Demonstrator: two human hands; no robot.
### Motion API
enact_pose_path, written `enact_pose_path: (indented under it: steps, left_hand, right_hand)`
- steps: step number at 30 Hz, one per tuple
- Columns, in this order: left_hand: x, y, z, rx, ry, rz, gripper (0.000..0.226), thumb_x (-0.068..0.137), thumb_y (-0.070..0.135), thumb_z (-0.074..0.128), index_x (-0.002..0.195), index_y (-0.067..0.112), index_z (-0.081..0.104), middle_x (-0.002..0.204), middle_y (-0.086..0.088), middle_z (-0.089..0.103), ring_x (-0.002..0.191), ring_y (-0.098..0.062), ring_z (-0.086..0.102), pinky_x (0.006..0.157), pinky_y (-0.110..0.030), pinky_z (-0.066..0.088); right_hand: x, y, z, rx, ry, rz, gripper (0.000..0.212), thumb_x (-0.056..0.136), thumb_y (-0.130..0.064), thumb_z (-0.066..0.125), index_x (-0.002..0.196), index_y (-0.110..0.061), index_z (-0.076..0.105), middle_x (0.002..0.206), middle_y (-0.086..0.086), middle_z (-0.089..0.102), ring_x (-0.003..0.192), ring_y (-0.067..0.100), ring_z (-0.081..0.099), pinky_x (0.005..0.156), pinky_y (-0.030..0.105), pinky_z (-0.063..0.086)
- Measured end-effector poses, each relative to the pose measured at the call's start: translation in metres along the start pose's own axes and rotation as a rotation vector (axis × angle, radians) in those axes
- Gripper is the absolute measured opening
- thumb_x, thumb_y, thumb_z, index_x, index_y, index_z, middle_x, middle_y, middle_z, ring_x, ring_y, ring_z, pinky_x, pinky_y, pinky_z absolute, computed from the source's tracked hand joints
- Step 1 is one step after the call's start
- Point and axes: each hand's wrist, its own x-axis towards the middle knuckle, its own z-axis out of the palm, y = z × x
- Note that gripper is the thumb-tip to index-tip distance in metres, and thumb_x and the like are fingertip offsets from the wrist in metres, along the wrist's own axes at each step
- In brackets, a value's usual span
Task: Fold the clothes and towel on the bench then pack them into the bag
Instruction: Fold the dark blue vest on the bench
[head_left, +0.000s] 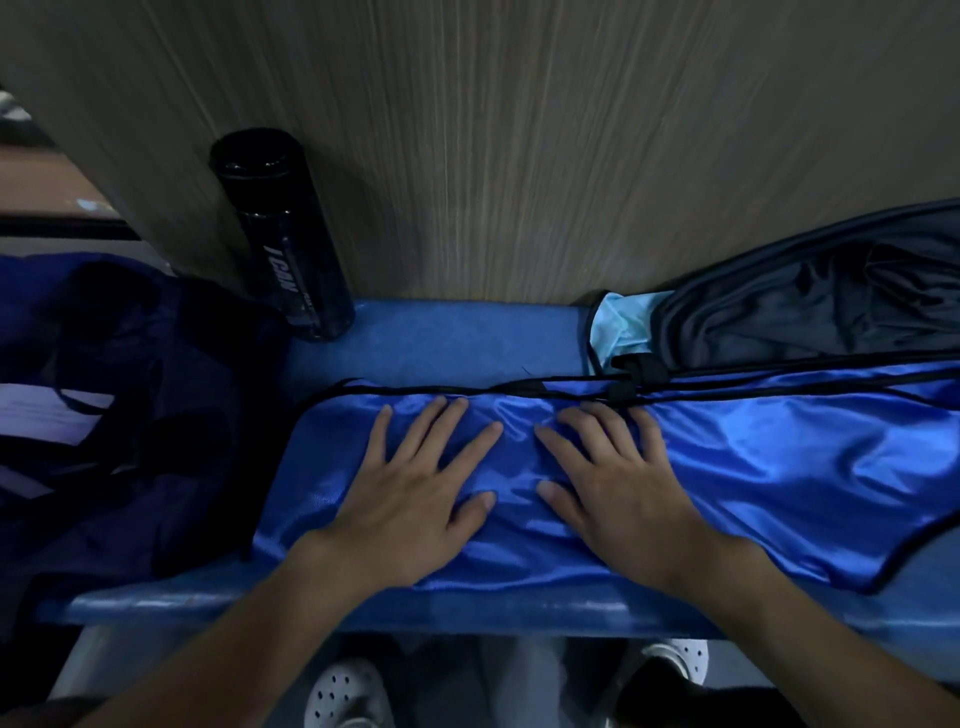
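The shiny blue garment (727, 467) is laid on the bench (441, 338), under both palms. The left hand (410, 499) and right hand (628, 493) are pressed flat on it, fingers straight and spread, nothing grasped. Beyond the left fingertips a black bottle (285, 244) is seen.

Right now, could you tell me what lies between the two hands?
In the head view, only a wrinkled stretch of the shiny blue garment, which left hand and right hand both press flat.

Likely a changing room: blue bench (441, 338) against wood-grain wall panel (519, 156), water bottle (291, 244), shiny sportswear (753, 467).
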Motion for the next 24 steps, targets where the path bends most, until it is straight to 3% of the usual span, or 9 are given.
enact_pose_path:
  steps: [3, 5, 8, 11, 17, 24]
  left_hand:
    - [-0.001, 0.005, -0.007, -0.022, 0.055, -0.021, 0.065, 0.093, 0.061, 0.025, 0.154, 0.037, 0.020, 0.163, -0.001, 0.019, 0.151, -0.022, 0.017, 0.119, -0.057, 0.013]
    - [0.002, 0.013, -0.016, -0.022, 0.142, -0.016, 0.060, 0.092, 0.055, 0.034, 0.145, 0.027, 0.042, 0.148, -0.002, 0.040, 0.138, -0.026, 0.038, 0.111, -0.055, 0.030]
    - [0.021, 0.035, -0.031, -0.064, 0.285, 0.053, 0.047, 0.091, 0.045, 0.040, 0.128, 0.020, 0.058, 0.127, 0.000, 0.054, 0.117, -0.025, 0.052, 0.096, -0.047, 0.042]
    - [0.054, 0.072, -0.048, -0.108, 0.318, 0.144, 0.043, 0.090, 0.042, 0.041, 0.120, 0.021, 0.063, 0.118, 0.004, 0.058, 0.112, -0.022, 0.055, 0.091, -0.042, 0.042]
    - [0.124, 0.158, -0.068, -0.212, 0.208, 0.345, 0.037, 0.097, 0.039, 0.056, 0.128, 0.020, 0.061, 0.120, 0.005, 0.061, 0.114, -0.020, 0.052, 0.098, -0.038, 0.037]
    - [0.178, 0.226, -0.073, -0.154, 0.184, 0.389, 0.042, 0.094, 0.045, 0.060, 0.131, 0.025, 0.057, 0.121, 0.007, 0.058, 0.114, -0.019, 0.050, 0.094, -0.037, 0.033]
  right_hand:
    - [-0.004, 0.005, -0.013, 0.118, 0.131, -0.047, 0.047, 0.094, -0.047, 0.038, 0.126, -0.022, 0.060, 0.128, -0.003, 0.057, 0.124, 0.024, 0.051, 0.103, 0.048, 0.032]
    - [-0.007, 0.013, -0.023, 0.189, 0.238, 0.007, 0.039, 0.093, -0.042, 0.042, 0.119, -0.022, 0.062, 0.118, -0.006, 0.058, 0.112, 0.022, 0.055, 0.096, 0.041, 0.034]
    - [-0.013, 0.036, -0.028, 0.206, 0.326, 0.125, 0.035, 0.091, -0.038, 0.043, 0.113, -0.021, 0.064, 0.107, -0.005, 0.060, 0.101, 0.024, 0.055, 0.085, 0.041, 0.038]
    - [-0.026, 0.067, -0.030, 0.186, 0.360, 0.236, 0.033, 0.089, -0.037, 0.045, 0.110, -0.020, 0.065, 0.103, -0.002, 0.061, 0.098, 0.028, 0.055, 0.081, 0.044, 0.039]
    - [-0.060, 0.141, -0.035, 0.199, 0.518, 0.572, 0.026, 0.087, -0.020, 0.065, 0.112, -0.015, 0.065, 0.106, 0.010, 0.061, 0.100, 0.037, 0.053, 0.083, 0.048, 0.038]
    - [-0.100, 0.211, -0.036, 0.399, 0.598, 0.909, 0.035, 0.082, -0.018, 0.071, 0.112, -0.010, 0.056, 0.110, 0.014, 0.058, 0.106, 0.040, 0.052, 0.088, 0.051, 0.038]
